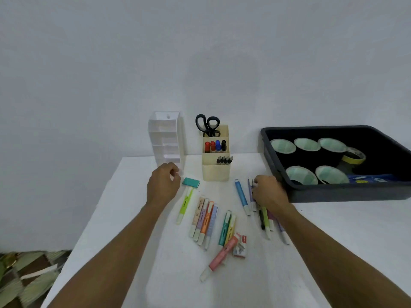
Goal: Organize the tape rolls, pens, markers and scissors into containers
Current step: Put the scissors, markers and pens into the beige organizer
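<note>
White table (333,230) against plain wall (200,52), left hand (163,185) curled empty, right hand (270,194) gripping purple pen (250,190).

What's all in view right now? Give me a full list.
Table: one, white, under everything.
Rack: one, clear, back left.
Holder: one, cream, back centre.
Scissors: one, black, holder's rear slot.
Markers: four, red, red, blue, black, holder's middle slot.
Pens: four, black, holder's front slot.
Tray: one, black, right.
Tape rolls: six seen, five dark, one yellow, in tray.
Highlighters: about a dozen, pastel, loose on table.
Eraser: one, teal, near left hand.
Staple box: one, red-white, centre.
Left hand: by rack.
Right hand: on highlighters.
</note>
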The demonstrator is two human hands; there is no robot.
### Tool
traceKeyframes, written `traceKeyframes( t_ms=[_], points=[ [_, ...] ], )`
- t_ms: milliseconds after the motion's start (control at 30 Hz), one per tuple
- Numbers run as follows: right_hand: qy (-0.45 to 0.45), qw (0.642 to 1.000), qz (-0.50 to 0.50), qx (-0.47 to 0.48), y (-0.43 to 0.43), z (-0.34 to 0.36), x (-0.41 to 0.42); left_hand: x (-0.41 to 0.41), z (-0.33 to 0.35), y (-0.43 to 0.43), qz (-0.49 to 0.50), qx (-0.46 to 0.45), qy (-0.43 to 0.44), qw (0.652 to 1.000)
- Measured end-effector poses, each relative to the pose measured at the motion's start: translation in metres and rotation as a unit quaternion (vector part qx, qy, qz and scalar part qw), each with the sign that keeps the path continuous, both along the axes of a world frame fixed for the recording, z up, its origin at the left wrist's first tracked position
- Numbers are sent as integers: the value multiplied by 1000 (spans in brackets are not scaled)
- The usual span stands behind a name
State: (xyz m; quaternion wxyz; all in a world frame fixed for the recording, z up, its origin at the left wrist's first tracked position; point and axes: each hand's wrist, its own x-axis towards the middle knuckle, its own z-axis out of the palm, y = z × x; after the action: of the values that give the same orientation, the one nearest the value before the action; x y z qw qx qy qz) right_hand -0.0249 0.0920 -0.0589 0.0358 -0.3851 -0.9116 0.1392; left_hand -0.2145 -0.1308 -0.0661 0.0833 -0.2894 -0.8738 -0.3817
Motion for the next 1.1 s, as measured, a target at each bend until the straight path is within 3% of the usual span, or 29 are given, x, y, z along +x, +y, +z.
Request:
traceKeyframes(
  t_ms=[133, 300, 367, 433, 533, 633, 733, 833, 933, 1100],
  points=[
    [-3, 998, -17, -61, 2, 0, -10, -15, -17, -33, 65, -124, -131, 981],
    [46, 990, -34, -132, -1, 6, -16, -11, -19, -36, 66, -165, -173, 969],
    [105, 980, -34, -165, -3, 14, -16, -9, -14, -32, 53, -137, -187, 971],
    [174, 967, -22, -187, -6, 28, -16, -1, -5, -26, 3, -47, -243, 969],
    [271, 937, 4, -219, -13, 52, -17, 12, 13, -19, -62, 62, -353, 932],
    [360, 900, 31, -244, -17, 72, -16, 15, 26, -13, -92, 80, -389, 913],
    [432, 852, 62, -288, -25, 91, -17, 16, 33, -9, -111, 75, -388, 912],
    [470, 822, 94, -309, -31, 105, -25, 15, 37, -8, -122, 51, -338, 932],
    [479, 818, 104, -300, -34, 110, -33, 11, 42, -7, -115, 56, -277, 952],
    [499, 820, 83, -270, -37, 113, -49, 4, 58, -4, -106, 87, -259, 956]
  ],
)
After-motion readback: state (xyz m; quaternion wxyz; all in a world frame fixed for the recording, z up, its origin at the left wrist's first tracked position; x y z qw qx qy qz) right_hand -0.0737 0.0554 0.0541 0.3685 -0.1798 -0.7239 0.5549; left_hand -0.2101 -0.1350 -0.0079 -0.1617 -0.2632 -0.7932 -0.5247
